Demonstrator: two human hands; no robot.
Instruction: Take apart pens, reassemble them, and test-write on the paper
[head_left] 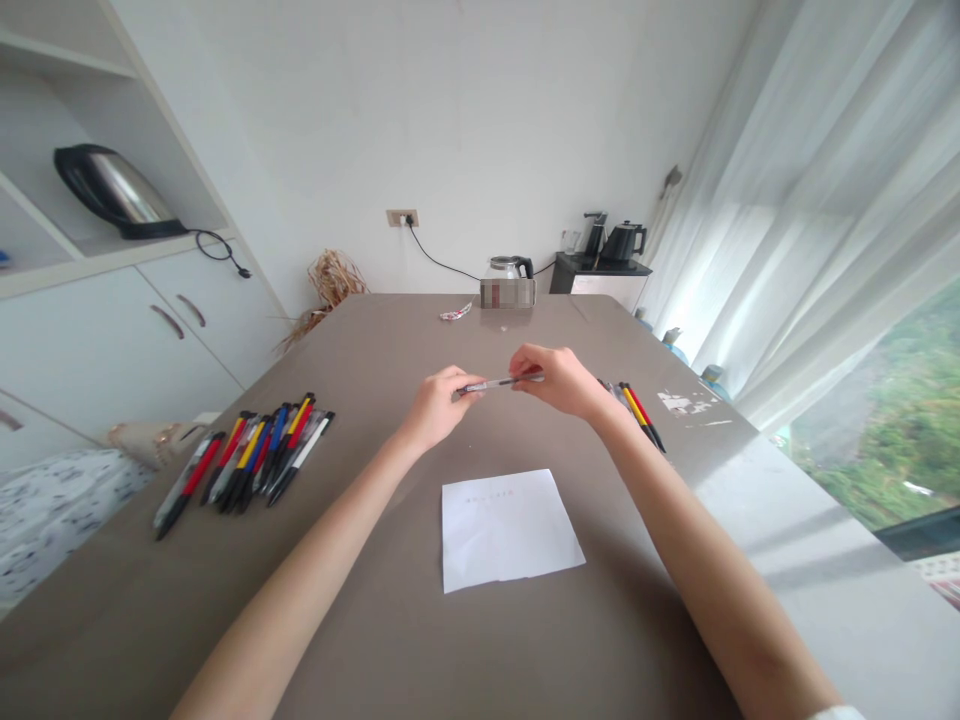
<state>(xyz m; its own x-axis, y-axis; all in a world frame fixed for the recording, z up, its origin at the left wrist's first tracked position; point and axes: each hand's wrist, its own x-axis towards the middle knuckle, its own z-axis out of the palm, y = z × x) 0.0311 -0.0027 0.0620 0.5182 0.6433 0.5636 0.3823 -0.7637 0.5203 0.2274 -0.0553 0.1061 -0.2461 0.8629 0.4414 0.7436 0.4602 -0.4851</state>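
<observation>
A slim clear pen (498,382) is held level above the table, beyond the paper. My left hand (441,405) pinches its dark left end. On its right end, the fingers of my right hand (556,378) are closed, hiding part of it. Below the hands lies a white sheet of paper (510,530) with a short line of faint marks near its top edge. To the left rests a spread of several pens (259,450) in red, yellow, blue, white and clear. A few more pens (641,415) lie partly behind my right forearm.
The brown table (375,620) carries torn paper scraps (686,402) at right and a small wrapper (455,313) at the back. A glass kettle (508,268) stands at the far edge. Curtains (810,180) hang to the right, cabinets (112,330) stand left.
</observation>
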